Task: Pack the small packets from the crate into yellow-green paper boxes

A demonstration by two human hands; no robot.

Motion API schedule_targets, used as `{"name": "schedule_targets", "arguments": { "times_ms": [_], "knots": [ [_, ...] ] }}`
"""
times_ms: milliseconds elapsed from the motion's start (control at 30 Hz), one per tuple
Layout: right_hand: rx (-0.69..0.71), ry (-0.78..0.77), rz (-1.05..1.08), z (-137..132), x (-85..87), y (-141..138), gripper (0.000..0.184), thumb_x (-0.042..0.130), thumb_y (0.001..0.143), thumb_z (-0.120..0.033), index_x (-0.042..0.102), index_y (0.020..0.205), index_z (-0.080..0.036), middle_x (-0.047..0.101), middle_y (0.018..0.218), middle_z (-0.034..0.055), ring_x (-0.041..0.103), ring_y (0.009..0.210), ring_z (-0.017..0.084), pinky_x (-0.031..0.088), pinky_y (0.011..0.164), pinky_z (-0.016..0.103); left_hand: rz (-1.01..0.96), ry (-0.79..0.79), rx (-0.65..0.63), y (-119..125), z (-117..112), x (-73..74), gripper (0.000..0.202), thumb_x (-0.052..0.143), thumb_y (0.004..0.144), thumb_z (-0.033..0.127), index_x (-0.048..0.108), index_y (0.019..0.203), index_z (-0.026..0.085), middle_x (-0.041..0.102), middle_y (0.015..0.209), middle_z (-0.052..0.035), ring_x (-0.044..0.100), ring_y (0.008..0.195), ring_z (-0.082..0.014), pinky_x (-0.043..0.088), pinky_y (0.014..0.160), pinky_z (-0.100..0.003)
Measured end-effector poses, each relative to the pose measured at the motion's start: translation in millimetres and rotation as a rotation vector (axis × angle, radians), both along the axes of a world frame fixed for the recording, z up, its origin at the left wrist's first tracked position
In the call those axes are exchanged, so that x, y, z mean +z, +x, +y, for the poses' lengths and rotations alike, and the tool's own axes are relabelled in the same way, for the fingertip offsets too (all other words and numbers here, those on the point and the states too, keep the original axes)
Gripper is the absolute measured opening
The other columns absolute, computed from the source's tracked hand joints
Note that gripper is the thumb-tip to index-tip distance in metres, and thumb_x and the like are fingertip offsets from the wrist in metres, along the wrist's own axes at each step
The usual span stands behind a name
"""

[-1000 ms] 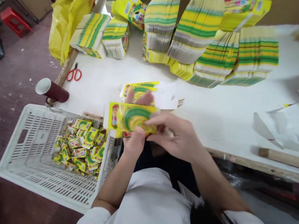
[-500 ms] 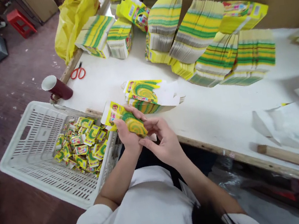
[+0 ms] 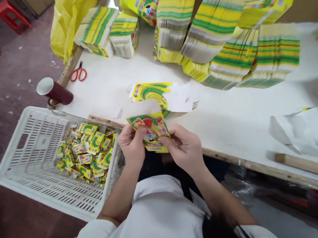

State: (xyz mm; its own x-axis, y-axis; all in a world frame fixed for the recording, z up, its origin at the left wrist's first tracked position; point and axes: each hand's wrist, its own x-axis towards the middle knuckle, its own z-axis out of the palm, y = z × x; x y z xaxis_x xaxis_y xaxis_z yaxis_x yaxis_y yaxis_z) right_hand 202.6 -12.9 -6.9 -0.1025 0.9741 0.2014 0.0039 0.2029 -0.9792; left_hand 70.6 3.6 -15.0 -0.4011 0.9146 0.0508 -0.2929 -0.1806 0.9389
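Observation:
Both hands hold one small yellow and green printed carton (image 3: 149, 131) just over the near edge of the white table (image 3: 233, 122). My left hand (image 3: 131, 144) pinches its left side and my right hand (image 3: 184, 147) pinches its right side, fingers closed on it. A white flap stands up at the carton's top. Just behind it on the table lies a short pile of flat cartons (image 3: 155, 95) of the same print.
A white slatted crate (image 3: 27, 158) at my left holds several small folded cartons (image 3: 87, 154). Tall fanned stacks of flat cartons (image 3: 224, 37) fill the table's far side. A maroon cup (image 3: 54, 92) and red scissors (image 3: 78, 73) sit at the left edge. Torn paper (image 3: 302, 130) lies right.
The carton was turned in my hands from lying sideways in the left hand to facing me upright, and my right hand closed onto its right side.

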Motion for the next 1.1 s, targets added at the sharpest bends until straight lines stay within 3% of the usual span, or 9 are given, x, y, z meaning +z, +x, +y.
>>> {"name": "schedule_targets", "arguments": {
  "times_ms": [133,267,333,433,567,633,800,900,1100],
  "knots": [
    [-0.026,0.143,-0.163,4,5.5,17,0.009,0.065,0.092,-0.019,0.072,0.095,-0.024,0.07,0.082,0.0008,0.064,0.071,0.015,0.052,0.063,0.028,0.087,-0.005,-0.121,-24,-2,11.6,0.033,0.08,0.076,0.05,0.078,0.092,0.022,0.077,0.088,-0.0019,0.072,0.083,-0.0181,0.057,0.083,-0.03],
    [0.051,0.409,-0.533,5,14.0,40,0.025,0.062,0.093,-0.011,0.075,0.105,-0.028,0.073,0.088,0.002,0.065,0.082,0.017,0.052,0.074,0.032,0.359,0.106,-0.397,-57,-7,39.5,0.092,0.07,0.065,0.08,0.058,0.138,0.025,0.064,0.138,-0.0125,0.06,0.128,-0.0314,0.048,0.108,-0.041],
    [0.079,0.53,-0.645,0,15.5,42,0.028,0.06,0.093,-0.008,0.075,0.105,-0.029,0.074,0.085,0.0011,0.063,0.082,0.018,0.05,0.082,0.036,0.659,0.052,-0.607,-61,-12,48.6,0.108,0.082,0.055,0.073,0.049,0.145,0.023,0.055,0.148,-0.0163,0.053,0.135,-0.0367,0.043,0.113,-0.047],
    [0.026,0.589,-0.617,-10,10.7,36,0.031,0.064,0.093,-0.012,0.071,0.115,-0.033,0.074,0.096,0.0011,0.064,0.095,0.021,0.044,0.104,0.045,0.991,-0.1,-0.791,-48,-21,46.1,0.087,0.085,0.068,0.047,0.048,0.142,0.02,0.061,0.137,-0.0159,0.061,0.125,-0.035,0.049,0.106,-0.048],
    [-0.203,0.277,-0.317,-18,-6.9,22,0.07,0.071,0.089,-0.04,0.041,0.152,-0.031,0.05,0.15,0.0116,0.047,0.139,0.034,0.036,0.118,0.058,1.093,-0.103,-0.647,-27,-30,26.2,0.061,0.072,0.08,0.028,0.045,0.135,0.019,0.066,0.123,-0.0112,0.066,0.113,-0.0273,0.055,0.094,-0.039],
    [-0.114,0.029,-0.11,-20,-15.3,15,0.07,0.062,0.094,-0.048,0.034,0.156,-0.029,0.045,0.156,0.0116,0.045,0.142,0.032,0.041,0.116,0.055,1.122,0.006,-0.595,-23,-33,17.8,0.067,0.073,0.08,0.026,0.04,0.138,0.021,0.063,0.127,-0.0117,0.065,0.114,-0.0258,0.054,0.095,-0.037],
    [0.242,-0.394,0.218,-18,-22.8,6,0.049,0.055,0.097,-0.049,0.055,0.143,-0.032,0.064,0.14,0.0039,0.059,0.132,0.026,0.05,0.113,0.046,1.174,0.189,-0.594,-23,-38,7.5,0.071,0.072,0.08,0.023,0.035,0.14,0.023,0.059,0.128,-0.0122,0.063,0.116,-0.025,0.055,0.092,-0.035],
    [0.258,-0.359,0.185,-16,-25.3,8,0.054,0.056,0.097,-0.051,0.051,0.147,-0.031,0.064,0.141,0.0044,0.061,0.131,0.026,0.05,0.112,0.045,1.195,0.184,-0.611,-24,-37,4.8,0.06,0.071,0.078,0.021,0.041,0.129,0.025,0.06,0.123,-0.0093,0.066,0.111,-0.0247,0.056,0.087,-0.035],
    [0.254,0.145,-0.232,-21,-30.2,11,0.068,0.056,0.099,-0.034,0.025,0.16,-0.033,0.036,0.164,0.0057,0.041,0.148,0.027,0.043,0.118,0.046,1.097,0.161,-0.643,-30,-30,-3.6,0.08,0.066,0.082,0.024,0.018,0.145,0.021,0.053,0.135,-0.0177,0.065,0.112,-0.0263,0.056,0.085,-0.036]
  ]
}}
